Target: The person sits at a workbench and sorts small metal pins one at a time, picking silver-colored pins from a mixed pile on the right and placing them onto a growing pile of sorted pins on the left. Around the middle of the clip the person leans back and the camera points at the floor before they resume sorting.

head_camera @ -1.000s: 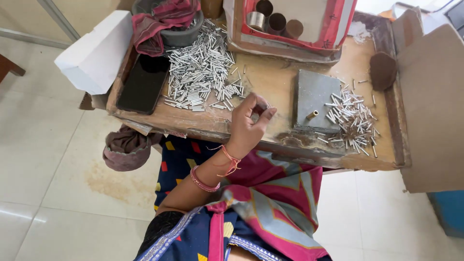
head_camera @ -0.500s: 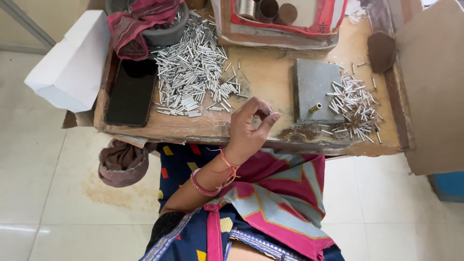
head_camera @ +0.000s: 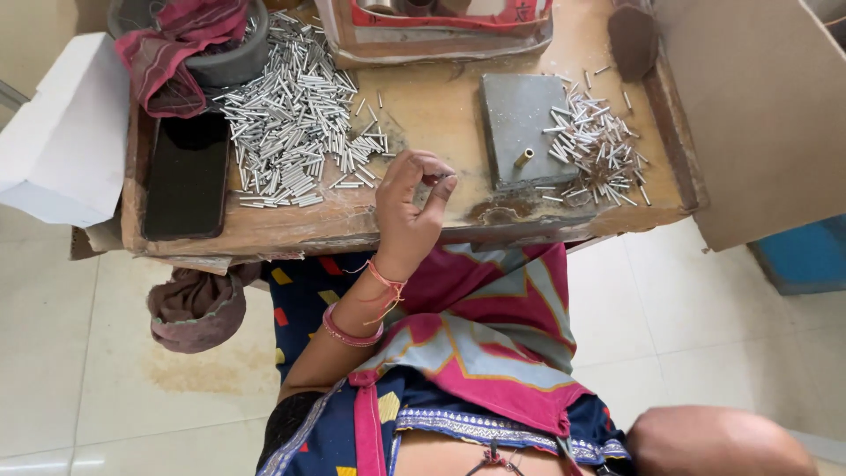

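Near the front edge of the wooden board [head_camera: 423, 115], about midway along it, the left hand [head_camera: 410, 211] is raised just above the surface with thumb and forefinger curled narrowly together, pinching something small at the tips; it looks like one short metal pin [head_camera: 434, 179], though it is too small to tell for certain. The right hand is not in view. Pins appear as thin, straight, silvery rods, all of similar length, matte to slightly bright. A large loose heap of pins [head_camera: 295, 123] lies toward the left rear of the board, just beside a dark phone [head_camera: 187, 176] lying flat at the left edge. A smaller scatter of pins [head_camera: 595, 145] lies at the right side, partly over a grey metal block [head_camera: 520, 123] carrying a short brass peg [head_camera: 523, 159] near its front edge. A grey bowl [head_camera: 233, 57] draped with red cloth [head_camera: 181, 44] sits at the left rear corner. Judgement on handling: each pin is likely very light, rigid, smooth and prone to roll or slip; best taken mid-length between fingertip pads, one at a time. Not fragile, but easily dropped.
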